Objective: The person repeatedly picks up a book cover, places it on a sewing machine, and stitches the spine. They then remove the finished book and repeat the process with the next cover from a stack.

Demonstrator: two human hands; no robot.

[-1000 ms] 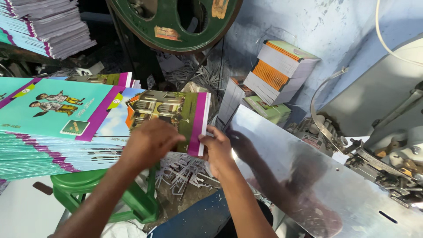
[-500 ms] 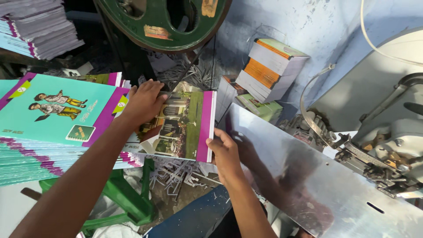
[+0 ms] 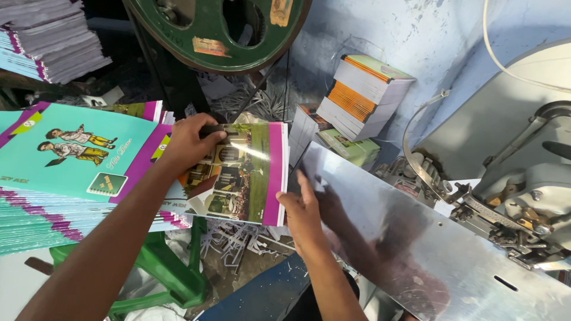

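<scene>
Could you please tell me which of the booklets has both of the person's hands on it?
The booklet with the photo cover and magenta edge, held by left hand and right hand; the teal-covered pile lies untouched beside it.

left hand (image 3: 193,139) shifted from booklet's near edge to its far top, booklet (image 3: 247,172) drawn nearer the metal plate (image 3: 416,238)

A green stool (image 3: 160,279) carries what seems a tall stack of teal booklets (image 3: 65,178), while the shiny metal counter (image 3: 428,249) lies bare.

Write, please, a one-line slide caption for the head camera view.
Left hand and right hand hold glossy purple-edged booklets between a teal booklet stack and a shiny metal plate.
</scene>
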